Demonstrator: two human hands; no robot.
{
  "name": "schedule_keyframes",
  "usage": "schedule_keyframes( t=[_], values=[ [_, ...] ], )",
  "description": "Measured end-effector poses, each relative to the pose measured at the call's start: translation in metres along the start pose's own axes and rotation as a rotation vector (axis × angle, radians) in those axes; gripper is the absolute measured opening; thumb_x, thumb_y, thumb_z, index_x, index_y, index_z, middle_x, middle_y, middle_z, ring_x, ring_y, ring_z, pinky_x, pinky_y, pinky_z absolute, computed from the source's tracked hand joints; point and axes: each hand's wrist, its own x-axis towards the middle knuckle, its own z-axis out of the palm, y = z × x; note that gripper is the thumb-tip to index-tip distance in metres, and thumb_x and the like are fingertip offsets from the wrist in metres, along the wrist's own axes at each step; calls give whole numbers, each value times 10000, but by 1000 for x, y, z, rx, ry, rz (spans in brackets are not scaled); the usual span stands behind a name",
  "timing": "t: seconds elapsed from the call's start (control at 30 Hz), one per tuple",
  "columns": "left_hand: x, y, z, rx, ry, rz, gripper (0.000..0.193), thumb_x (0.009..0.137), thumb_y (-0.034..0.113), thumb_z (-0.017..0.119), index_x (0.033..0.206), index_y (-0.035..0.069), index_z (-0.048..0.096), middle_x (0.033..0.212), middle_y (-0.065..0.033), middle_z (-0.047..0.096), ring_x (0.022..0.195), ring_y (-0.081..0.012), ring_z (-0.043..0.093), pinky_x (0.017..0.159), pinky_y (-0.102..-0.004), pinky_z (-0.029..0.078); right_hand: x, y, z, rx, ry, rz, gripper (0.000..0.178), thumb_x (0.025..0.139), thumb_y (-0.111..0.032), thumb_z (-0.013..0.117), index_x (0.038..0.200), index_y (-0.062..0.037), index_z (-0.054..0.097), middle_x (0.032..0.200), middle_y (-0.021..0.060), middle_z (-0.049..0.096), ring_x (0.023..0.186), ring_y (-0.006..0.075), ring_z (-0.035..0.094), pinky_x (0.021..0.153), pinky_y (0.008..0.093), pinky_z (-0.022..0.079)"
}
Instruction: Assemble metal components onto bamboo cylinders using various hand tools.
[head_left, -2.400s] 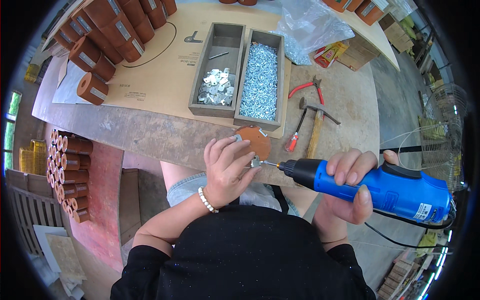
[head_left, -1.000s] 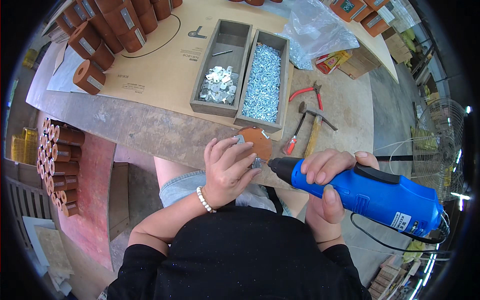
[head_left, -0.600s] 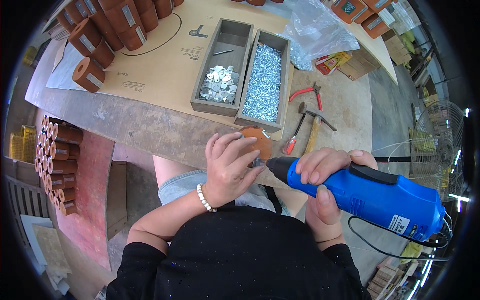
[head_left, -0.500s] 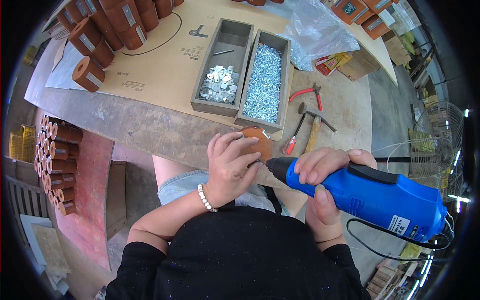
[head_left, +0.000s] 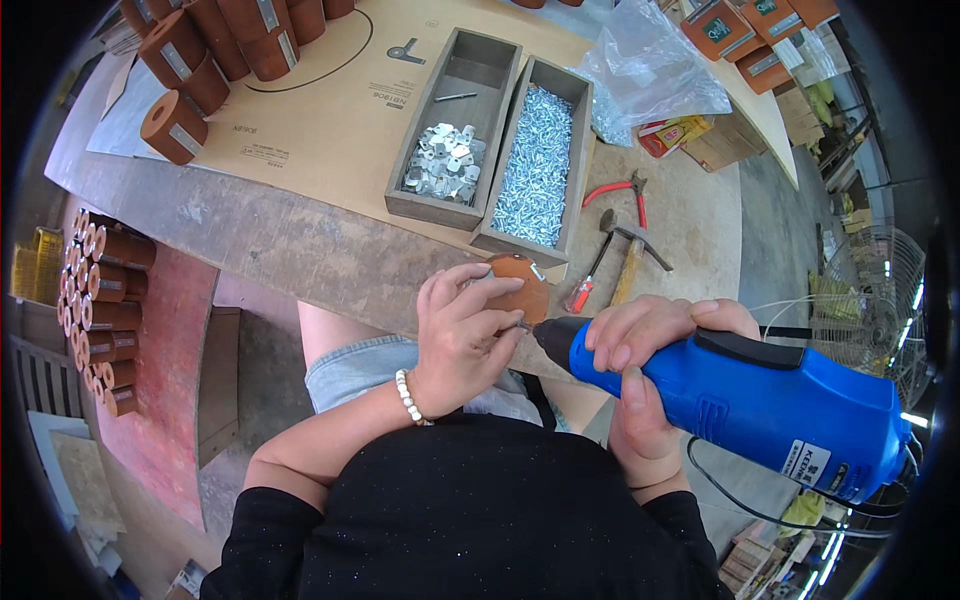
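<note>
My right hand (head_left: 650, 345) is wrapped around a blue electric screwdriver (head_left: 740, 405) with a black trigger lever. Its dark nose points left, at the fingertips of my left hand (head_left: 465, 330). There, thumb and forefinger pinch what looks like a small screw (head_left: 522, 324) at the driver's tip. My other left fingers reach over a reddish-brown round block (head_left: 525, 285) at the table's front edge. A small pale metal piece (head_left: 537, 272) sits on the block's top. My fingers and palm hide the block's left side.
Beyond my hands stand two grey wooden trays: one of metal plates (head_left: 445, 165), one of screws (head_left: 533, 170). Pliers (head_left: 620, 190), a hammer (head_left: 630, 260) and a red-handled screwdriver (head_left: 580, 293) lie to the right. Brown cylinders (head_left: 175, 125) stand at far left; more are stacked lower left (head_left: 115, 300).
The view has shifted slightly. My hands, the blue driver and the brown block keep nearly the same places relative to each other.
</note>
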Motion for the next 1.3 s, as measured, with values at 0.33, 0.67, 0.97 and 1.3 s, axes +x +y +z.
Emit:
schedule_keyframes(
  t=[0.33,0.67,0.97,1.3],
  values=[
    [-2,0,0,12,16,-14,172,588,43,713,748,76,660,1045,-54,628,1068,-283,493,898,-410,343,7,1,6,-28,-15,41,537,683,69,544,1128,-70,276,717,79,539,666,203,573,668,353,493],
    [-3,-2,1,0,20,-15,208,562,44,718,755,81,649,1063,-57,618,1067,-284,495,904,-426,345,8,6,8,-1,-19,86,503,697,63,537,1109,-73,282,708,74,530,654,197,564,665,354,490],
    [-3,-3,-1,-5,12,-26,202,566,47,711,755,86,651,1066,-54,614,1076,-282,489,924,-448,332,8,7,14,-14,44,143,480,717,27,551,1102,-69,280,691,68,530,653,193,565,669,352,485],
    [-4,-5,-1,4,-4,-6,194,581,60,691,767,90,644,1085,-49,604,1090,-273,477,940,-461,311,9,11,13,51,-67,91,496,704,45,557,1125,-53,314,681,72,533,631,203,564,667,343,475]
  ],
)
